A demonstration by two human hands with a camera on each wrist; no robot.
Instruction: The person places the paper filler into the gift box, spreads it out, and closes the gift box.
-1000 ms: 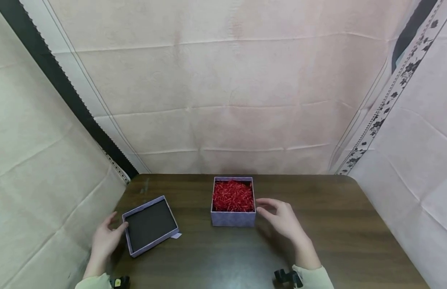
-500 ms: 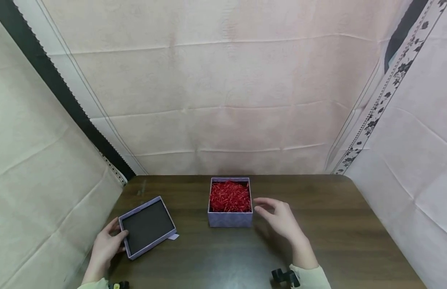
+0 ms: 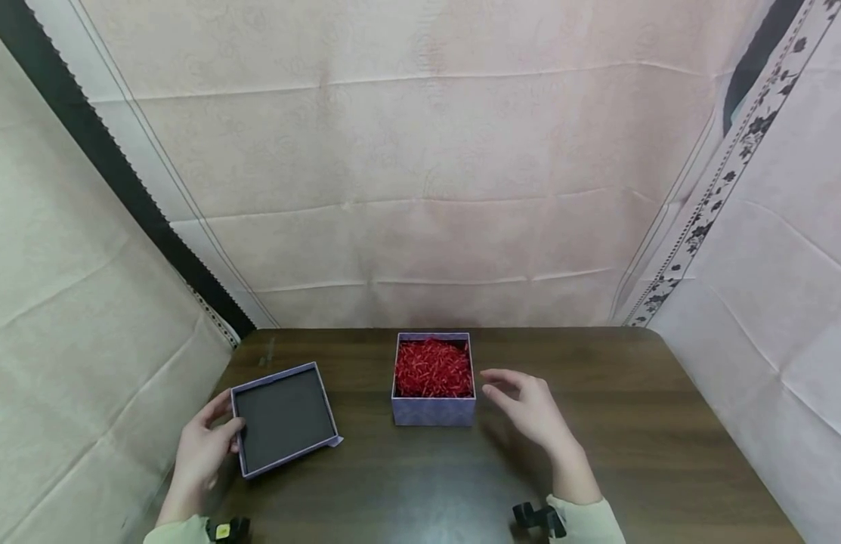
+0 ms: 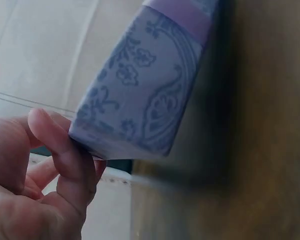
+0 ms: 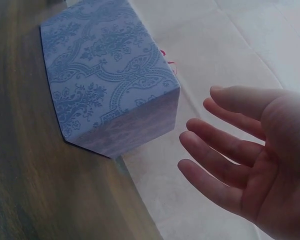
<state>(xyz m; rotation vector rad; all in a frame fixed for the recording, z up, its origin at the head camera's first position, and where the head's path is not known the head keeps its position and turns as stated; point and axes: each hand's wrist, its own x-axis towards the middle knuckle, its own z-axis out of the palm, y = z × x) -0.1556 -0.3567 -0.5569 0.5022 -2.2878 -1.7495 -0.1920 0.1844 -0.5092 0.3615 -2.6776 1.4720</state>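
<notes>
In the head view my left hand (image 3: 204,447) pinches the left edge of a box lid (image 3: 287,417), thumb on the rim. The lid's dark inside faces up, and a small ribbon tab (image 3: 335,440) sticks out at its lower right corner. Seen from the left wrist, the lid's patterned lilac side (image 4: 135,85) is tilted above the table. A lilac gift box (image 3: 434,412) stands in the middle, filled with red shredded paper (image 3: 434,368). Beside its right wall, apart from it, is my right hand (image 3: 525,408); the right wrist view shows loosely bent fingers (image 5: 215,145) holding nothing.
The brown wooden table (image 3: 393,491) has its far edge along a pale cloth backdrop (image 3: 427,189). More cloth (image 3: 80,325) hangs close by the left hand, and another sheet (image 3: 780,302) hangs at the right.
My left hand has taken hold of the lid's left edge and raised it slightly off the table, tilting it. The right hand and the box have stayed nearly still.
</notes>
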